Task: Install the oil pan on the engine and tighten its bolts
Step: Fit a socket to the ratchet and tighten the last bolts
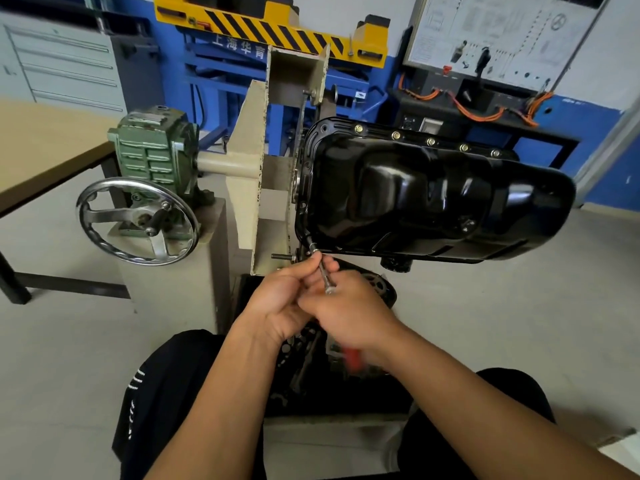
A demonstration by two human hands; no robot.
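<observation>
— Black pressed steel, that oil pan [433, 199]. Why does it sit sideways, middle right of the frame?

— It lies against the underside of the engine [379, 287], which is mostly hidden behind it. The engine is turned on the beige stand [247, 161] so the flange faces the person. Brass-coloured bolts [430, 142] already line the upper edge.

— And the hands, lower centre?

— Both are on one slim driver shaft [325, 277]. Its tip meets the flange at the pan's lower-left corner, where I'd say a bolt is being run in. The left grip [284, 303] pinches the shaft near the tip, fingertips only, probably to steady it on the bolt head. The right grip [346, 317] is curled round the lower end, knuckles up, placed to do the twisting.

— That red blur beneath it?

— Possibly the handle; too smeared to tell.
</observation>
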